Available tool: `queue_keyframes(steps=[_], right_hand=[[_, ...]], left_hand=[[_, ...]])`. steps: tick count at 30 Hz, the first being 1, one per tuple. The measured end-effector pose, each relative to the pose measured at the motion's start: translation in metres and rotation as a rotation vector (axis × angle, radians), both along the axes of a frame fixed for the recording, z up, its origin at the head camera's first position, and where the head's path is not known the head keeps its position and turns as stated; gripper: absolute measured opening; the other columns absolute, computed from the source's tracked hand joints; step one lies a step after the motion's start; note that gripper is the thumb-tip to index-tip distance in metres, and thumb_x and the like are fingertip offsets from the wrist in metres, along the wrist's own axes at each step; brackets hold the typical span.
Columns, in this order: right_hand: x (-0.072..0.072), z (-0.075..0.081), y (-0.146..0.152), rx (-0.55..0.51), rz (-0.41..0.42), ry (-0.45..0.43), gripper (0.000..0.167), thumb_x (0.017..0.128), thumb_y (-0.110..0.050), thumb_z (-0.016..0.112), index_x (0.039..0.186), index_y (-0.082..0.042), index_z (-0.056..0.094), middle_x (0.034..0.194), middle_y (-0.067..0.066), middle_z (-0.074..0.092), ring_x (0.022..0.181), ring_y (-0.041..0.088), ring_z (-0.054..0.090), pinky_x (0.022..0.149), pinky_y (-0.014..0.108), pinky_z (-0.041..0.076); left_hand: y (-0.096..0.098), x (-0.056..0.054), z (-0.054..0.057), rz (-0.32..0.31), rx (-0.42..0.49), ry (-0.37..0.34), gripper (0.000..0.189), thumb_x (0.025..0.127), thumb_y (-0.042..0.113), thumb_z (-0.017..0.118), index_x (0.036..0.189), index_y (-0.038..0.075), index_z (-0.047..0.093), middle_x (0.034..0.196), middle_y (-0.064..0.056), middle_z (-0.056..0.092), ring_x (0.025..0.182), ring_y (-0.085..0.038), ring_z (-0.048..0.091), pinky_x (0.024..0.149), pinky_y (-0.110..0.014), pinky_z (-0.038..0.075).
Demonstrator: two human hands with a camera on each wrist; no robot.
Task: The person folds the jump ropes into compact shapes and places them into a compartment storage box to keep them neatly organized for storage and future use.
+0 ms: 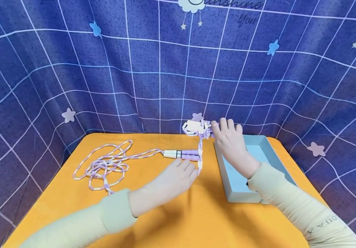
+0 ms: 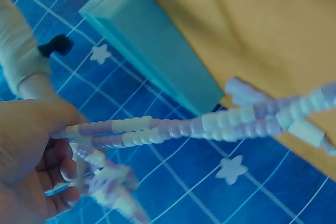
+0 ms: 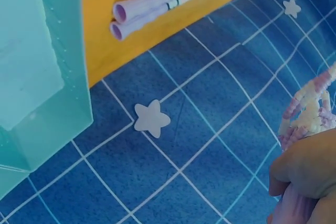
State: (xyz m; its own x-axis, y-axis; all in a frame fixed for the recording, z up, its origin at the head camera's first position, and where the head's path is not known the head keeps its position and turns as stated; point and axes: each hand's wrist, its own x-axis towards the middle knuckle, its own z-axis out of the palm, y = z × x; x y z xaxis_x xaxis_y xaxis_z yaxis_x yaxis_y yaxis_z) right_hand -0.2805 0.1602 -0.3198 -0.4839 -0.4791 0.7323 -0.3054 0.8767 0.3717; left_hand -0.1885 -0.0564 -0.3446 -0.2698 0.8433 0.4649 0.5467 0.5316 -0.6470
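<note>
A purple-and-white beaded jump rope (image 1: 201, 128) is raised over the back of the table, its cord wound into a bundle around the white part of its handles. My right hand (image 1: 229, 137) grips the purple handles (image 3: 294, 205) of this rope. From the bundle a doubled length of beaded cord (image 2: 210, 124) runs down to my left hand (image 1: 179, 175), which pinches it between thumb and fingers. A second jump rope lies on the table behind my left hand, its two handles (image 1: 181, 154) side by side, its beaded cord (image 1: 106, 165) in loose loops to the left.
A light blue tray (image 1: 224, 175) stands at the right of the orange table (image 1: 153, 220), under my right forearm. A blue curtain (image 1: 153, 86) with white grid lines and stars hangs close behind the table and along its sides.
</note>
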Motion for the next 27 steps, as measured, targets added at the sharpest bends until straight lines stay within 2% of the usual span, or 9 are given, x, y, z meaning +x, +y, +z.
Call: queue_keyframes(steps=[3,6,10,15,23,27], right_hand=[[0.0,-0.005,-0.001,0.012,0.007,0.02,0.025,0.096,-0.009,0.032,0.112,-0.006,0.051,0.089,0.016,0.049,0.078,0.033,0.045,0.055,0.042,0.033],[0.0,-0.009,-0.001,0.018,0.015,0.021,0.029,0.097,-0.011,0.025,0.111,-0.006,0.051,0.088,0.016,0.048,0.077,0.033,0.045,0.054,0.042,0.033],[0.001,-0.014,-0.002,0.029,0.026,0.005,0.03,0.097,-0.014,0.025,0.11,-0.007,0.05,0.087,0.015,0.047,0.077,0.033,0.045,0.054,0.042,0.032],[0.003,-0.018,-0.002,0.086,0.067,0.052,0.029,0.096,-0.014,0.027,0.108,-0.007,0.052,0.087,0.014,0.048,0.076,0.031,0.045,0.055,0.039,0.032],[0.004,-0.022,-0.008,0.164,0.14,0.108,0.024,0.094,-0.021,0.032,0.097,-0.009,0.053,0.084,0.011,0.047,0.073,0.028,0.044,0.056,0.036,0.031],[0.009,-0.022,-0.012,0.203,0.192,0.129,0.022,0.096,-0.018,0.031,0.094,-0.01,0.05,0.082,0.009,0.045,0.07,0.026,0.043,0.055,0.035,0.031]], left_hand=[[0.001,0.002,0.015,-0.038,0.031,0.036,0.041,0.097,0.007,0.02,0.101,0.009,0.06,0.088,-0.003,0.056,0.084,-0.02,0.052,0.07,-0.029,0.038],[0.002,0.002,0.031,-0.05,0.045,0.071,0.04,0.097,0.007,0.022,0.101,0.009,0.061,0.09,-0.003,0.058,0.083,-0.02,0.053,0.068,-0.029,0.038],[0.001,-0.002,0.05,-0.051,0.035,0.113,0.032,0.097,0.01,0.03,0.098,0.01,0.061,0.089,-0.002,0.058,0.081,-0.019,0.051,0.067,-0.03,0.036],[-0.001,-0.012,0.071,-0.043,0.037,0.13,0.026,0.097,0.015,0.035,0.09,0.011,0.06,0.086,-0.001,0.057,0.08,-0.019,0.05,0.069,-0.03,0.037],[-0.006,-0.025,0.091,-0.06,0.051,0.129,0.024,0.095,0.011,0.036,0.088,0.009,0.059,0.082,-0.002,0.054,0.079,-0.02,0.048,0.07,-0.031,0.036],[-0.008,-0.034,0.098,-0.044,0.057,0.128,0.025,0.097,0.011,0.035,0.085,0.009,0.057,0.082,-0.003,0.053,0.078,-0.021,0.046,0.071,-0.032,0.036]])
